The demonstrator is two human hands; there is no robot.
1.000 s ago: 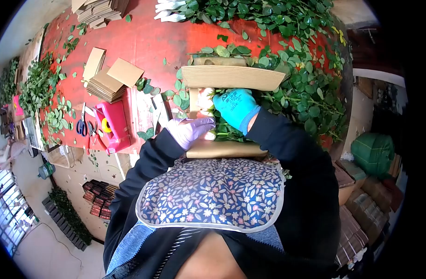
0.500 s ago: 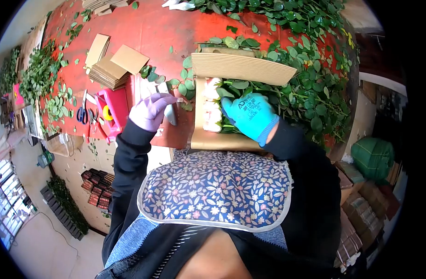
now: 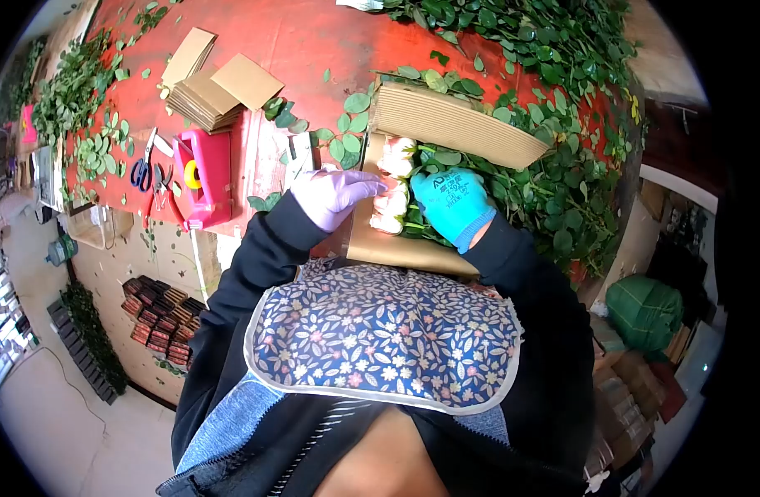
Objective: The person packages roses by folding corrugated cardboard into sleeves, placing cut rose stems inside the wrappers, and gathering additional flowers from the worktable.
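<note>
Several pale pink roses lie side by side on a brown cardboard wrap, heads toward the left. My left hand, in a thin purple glove, reaches in from the left with its fingers together, tips pressed on the petals of a rose near the middle of the row. Just right of the heads, my right hand in a blue coated glove is curled over the rose stems; its fingertips are partly hidden. A corrugated cardboard flap stands raised along the far side of the roses.
On the red table lie a stack of folded cardboard pieces, a pink holder with a yellow roll, scissors and red-handled pruners. Leafy stems pile up at the right and far side.
My left hand has moved right, from beside the wrap onto the rose heads. My right hand stays at the stems. The whole view has shifted slightly.
</note>
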